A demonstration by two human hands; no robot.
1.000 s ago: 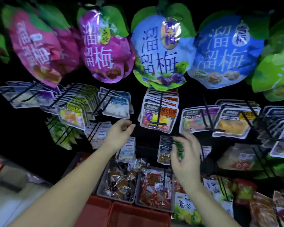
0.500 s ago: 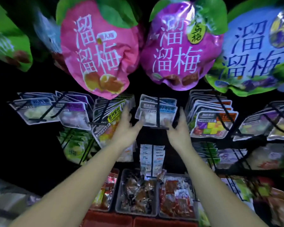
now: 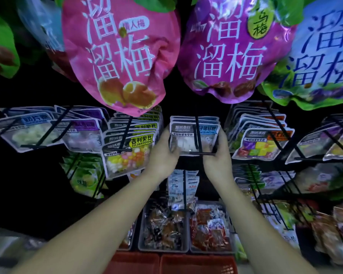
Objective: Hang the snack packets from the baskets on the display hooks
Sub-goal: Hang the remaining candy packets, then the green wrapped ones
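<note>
Largest in view, two plum bags hang at the top: a pink bag (image 3: 119, 56) at 11 o'clock and a purple bag (image 3: 232, 50) at 1 o'clock, with a blue-and-green bag (image 3: 325, 56) at 2 o'clock. Below them a dark rack carries rows of small packets on black display hooks. At the centre hangs a stack of clear snack packets with blue labels (image 3: 194, 135) on a double-wire hook (image 3: 198, 133) whose front bar crosses the foremost packet's lower edge. To its 9 o'clock hangs a yellow-labelled packet of coloured beans (image 3: 127, 155); to its 3 o'clock, an orange-labelled packet of coloured cubes (image 3: 259, 143). At 6 o'clock sit two grey trays (image 3: 141, 230) of wrapped snacks, and below them the rims of red baskets (image 3: 196, 264). The left hand (image 3: 162, 153) clasps the left edge of the foremost blue-labelled packet, thumb across its front, fingers hidden behind. The right hand (image 3: 218, 155) grips the right edge and lower corner likewise, partly curled around it. Both forearms reach up from the lower frame.
</note>
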